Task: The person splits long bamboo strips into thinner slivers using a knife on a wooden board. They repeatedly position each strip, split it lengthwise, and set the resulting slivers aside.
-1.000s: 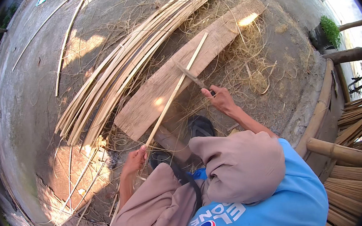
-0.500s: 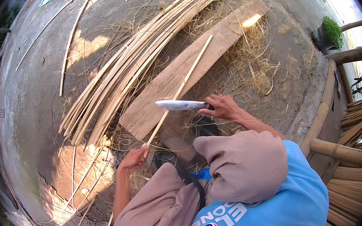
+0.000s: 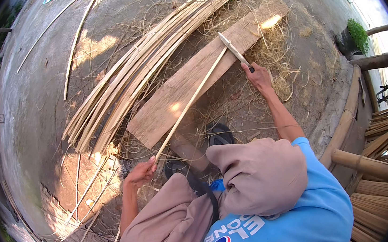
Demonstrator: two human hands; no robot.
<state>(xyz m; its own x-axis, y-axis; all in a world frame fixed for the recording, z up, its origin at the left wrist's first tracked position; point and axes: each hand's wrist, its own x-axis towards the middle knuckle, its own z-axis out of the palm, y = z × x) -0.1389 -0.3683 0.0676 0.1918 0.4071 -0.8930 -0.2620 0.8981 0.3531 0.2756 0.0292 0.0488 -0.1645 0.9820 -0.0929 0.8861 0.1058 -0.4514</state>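
My left hand (image 3: 141, 172) pinches the near end of a thin bamboo strip (image 3: 191, 101), which slants up and away to the right over a flat wooden plank (image 3: 164, 106). In my right hand (image 3: 259, 77) is the dark handle of a knife (image 3: 234, 49). The blade lies across the strip's far end, over the plank's right half. Contact between blade and strip seems close, but the exact cutting edge is too small to tell.
A long bundle of split bamboo strips (image 3: 149, 55) lies beyond the plank. Curly shavings (image 3: 276, 72) heap at its right. Loose strips (image 3: 75, 48) rest on the left ground. A bamboo frame (image 3: 369, 167) and more stacked strips (image 3: 377, 201) stand at right; a potted plant (image 3: 357, 36) sits farther back.
My right hand and the knife have slid away from me, up and to the right, from mid-strip to its far end. My left hand has barely moved and still grips the strip.
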